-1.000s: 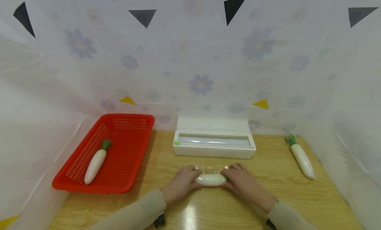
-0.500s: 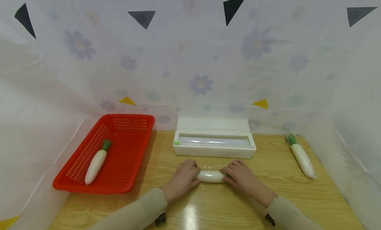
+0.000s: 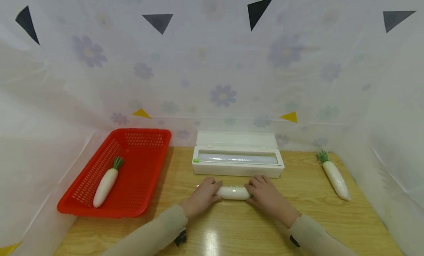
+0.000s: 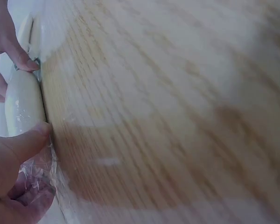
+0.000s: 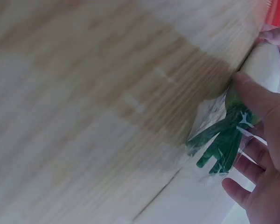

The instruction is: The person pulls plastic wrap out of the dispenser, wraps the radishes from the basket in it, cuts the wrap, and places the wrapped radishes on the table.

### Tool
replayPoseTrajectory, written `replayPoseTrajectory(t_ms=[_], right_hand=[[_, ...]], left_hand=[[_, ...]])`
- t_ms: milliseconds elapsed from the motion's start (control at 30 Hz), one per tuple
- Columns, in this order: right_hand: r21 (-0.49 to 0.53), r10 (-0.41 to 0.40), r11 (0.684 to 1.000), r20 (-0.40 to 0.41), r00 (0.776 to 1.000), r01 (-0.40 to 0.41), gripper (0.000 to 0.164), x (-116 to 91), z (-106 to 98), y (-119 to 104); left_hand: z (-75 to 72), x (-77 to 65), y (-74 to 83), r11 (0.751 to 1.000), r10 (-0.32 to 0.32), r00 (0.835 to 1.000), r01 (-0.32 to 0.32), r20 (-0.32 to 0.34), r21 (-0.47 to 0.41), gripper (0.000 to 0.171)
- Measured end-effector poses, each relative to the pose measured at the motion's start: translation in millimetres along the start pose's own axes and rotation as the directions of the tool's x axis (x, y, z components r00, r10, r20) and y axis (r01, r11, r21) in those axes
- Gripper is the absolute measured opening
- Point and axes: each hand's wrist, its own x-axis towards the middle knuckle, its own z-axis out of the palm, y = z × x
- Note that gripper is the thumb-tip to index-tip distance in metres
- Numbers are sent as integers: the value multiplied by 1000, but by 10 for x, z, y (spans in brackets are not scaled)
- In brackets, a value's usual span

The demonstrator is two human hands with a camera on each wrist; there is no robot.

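A white radish (image 3: 233,193) with green leaves lies crosswise on the table, with clear plastic film (image 4: 39,170) around it. My left hand (image 3: 204,196) grips its leafless end, thumb on the near side, and crumpled film shows about those fingers. At the other end my right hand (image 3: 265,195) holds the radish near its green leaves (image 5: 224,140), which lie under film in the right wrist view. Just beyond both hands stands an open white box (image 3: 237,170) with a roll of cling film (image 3: 236,158) inside.
To the left, a red plastic basket (image 3: 132,211) holds another white radish (image 3: 106,186). A shiny radish (image 3: 336,179) lies at the right edge of the wooden table (image 3: 232,234). A flowered white curtain (image 3: 185,64) rises behind the table.
Both hands have rolled the radish slightly away, toward the white box. The film that stood out beyond it now shows much less. The basket, box and other radishes stay put.
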Motion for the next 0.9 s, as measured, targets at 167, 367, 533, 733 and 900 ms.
replayPoseTrajectory(t_ms=[167, 367, 533, 733, 900], right_hand=[[4, -7, 1000, -6, 1000, 7, 51, 19, 25, 37], [34, -22, 999, -30, 999, 23, 59, -12, 83, 102], [184, -38, 982, -64, 997, 49, 57, -153, 98, 135], [254, -108, 955, -176, 979, 151, 46, -252, 93, 148], [212, -129, 963, -188, 974, 168, 43, -228, 78, 174]], left_hand=[[23, 15, -84, 999, -6, 1000, 7, 17, -47, 39], [9, -3, -157, 991, 19, 999, -13, 38, -132, 32], [-15, -81, -129, 978, 42, 997, -27, 70, -209, 30], [7, -137, -96, 979, 33, 996, -16, 81, -205, 26], [12, -125, -86, 985, 34, 998, -25, 51, -170, 22]])
